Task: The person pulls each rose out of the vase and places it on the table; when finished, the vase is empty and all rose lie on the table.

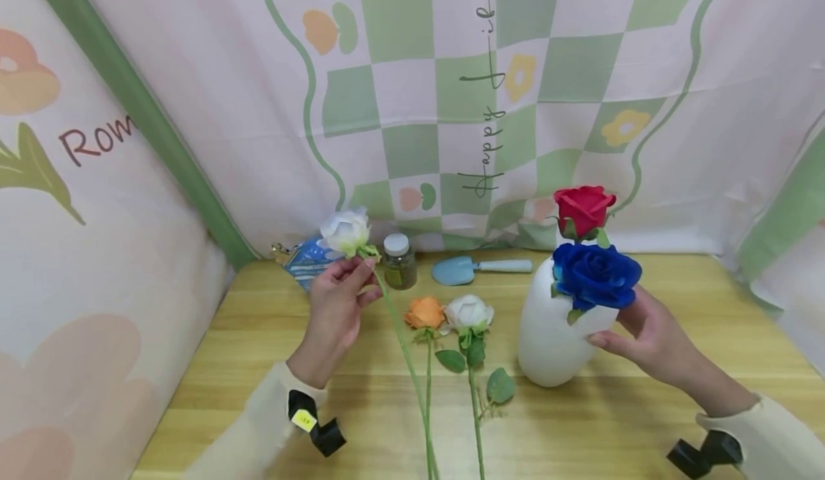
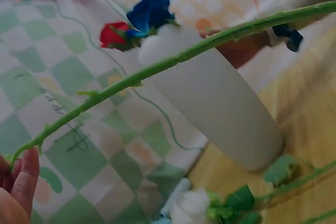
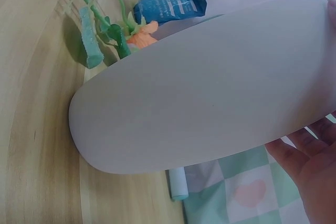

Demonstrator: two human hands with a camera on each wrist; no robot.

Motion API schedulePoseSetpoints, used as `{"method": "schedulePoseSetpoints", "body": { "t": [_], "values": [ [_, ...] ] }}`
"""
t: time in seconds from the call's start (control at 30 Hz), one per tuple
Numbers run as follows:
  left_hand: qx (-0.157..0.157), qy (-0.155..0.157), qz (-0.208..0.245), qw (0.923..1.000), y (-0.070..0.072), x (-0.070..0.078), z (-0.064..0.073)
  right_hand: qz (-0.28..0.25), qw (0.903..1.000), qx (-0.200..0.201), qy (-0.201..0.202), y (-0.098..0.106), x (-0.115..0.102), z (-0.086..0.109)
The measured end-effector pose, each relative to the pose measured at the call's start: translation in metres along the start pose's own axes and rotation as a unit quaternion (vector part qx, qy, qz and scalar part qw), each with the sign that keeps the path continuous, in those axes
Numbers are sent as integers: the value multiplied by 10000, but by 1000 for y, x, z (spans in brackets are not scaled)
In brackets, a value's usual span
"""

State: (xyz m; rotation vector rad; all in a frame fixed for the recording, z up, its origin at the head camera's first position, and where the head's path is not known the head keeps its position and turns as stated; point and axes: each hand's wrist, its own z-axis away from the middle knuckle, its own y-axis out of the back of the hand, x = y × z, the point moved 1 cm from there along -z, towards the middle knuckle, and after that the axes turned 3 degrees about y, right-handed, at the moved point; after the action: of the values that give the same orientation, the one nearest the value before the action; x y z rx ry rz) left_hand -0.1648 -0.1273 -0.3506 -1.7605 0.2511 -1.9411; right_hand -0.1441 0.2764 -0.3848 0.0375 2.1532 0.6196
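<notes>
The left hand (image 1: pixel 336 304) pinches a white flower (image 1: pixel 346 231) by its thin green stem (image 2: pixel 178 57). The thumb and fingertips are pressed together on the stem, just under the petals. The flower head sits right above these fingers, up in the air, and the long stem runs down from them toward the person.

The right hand (image 1: pixel 657 340) holds a tall white vase (image 1: pixel 548 344) near its top. The fingers and thumb are spread as wide as the vase, with the vase in between them. A blue rose (image 1: pixel 596 276) is at the top of the vase, just above the right fingers and a bit to their left. A red rose (image 1: pixel 583 210) shows above the blue one, higher up from the same fingers.

An orange flower (image 1: pixel 425 313) lies on the worktop (image 1: pixel 699 301), to the right of the left fingers and closer to the person. Next to it, between the two hands, lies a second white flower (image 1: pixel 469 313) with green leaves. A little jar (image 1: pixel 401 272) with a white lid stands just to the right of the left fingers. A blue packet (image 1: pixel 306 264) is behind the left hand, partly hidden by it. A small blue trowel (image 1: pixel 454 270) lies past the jar, between the two hands and farther back.
</notes>
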Motion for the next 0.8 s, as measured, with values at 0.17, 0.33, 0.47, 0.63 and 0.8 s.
{"method": "schedulePoseSetpoints", "body": {
  "t": [0.17, 0.33, 0.47, 0.63, 0.8],
  "values": [
    [-356, 279, -842, 9954, 7, -8, -1, 6, 10000, 2, -6, 0, -1, 0],
    [-541, 558, -1526, 9852, 13, -20, -3, 2, 10000, 12, -5, 0, 1, 0],
    [-503, 794, -1925, 9768, 21, -32, -7, 25, 10000, 4, -30, -1, 1, 0],
    [-442, 922, -2305, 9677, 30, -45, -9, -68, 10000, -33, -11, 0, 1, 0],
    [-415, 989, -2658, 9580, 37, -57, -12, -143, 9999, -48, 33, 0, 1, 0]
  ]
}}
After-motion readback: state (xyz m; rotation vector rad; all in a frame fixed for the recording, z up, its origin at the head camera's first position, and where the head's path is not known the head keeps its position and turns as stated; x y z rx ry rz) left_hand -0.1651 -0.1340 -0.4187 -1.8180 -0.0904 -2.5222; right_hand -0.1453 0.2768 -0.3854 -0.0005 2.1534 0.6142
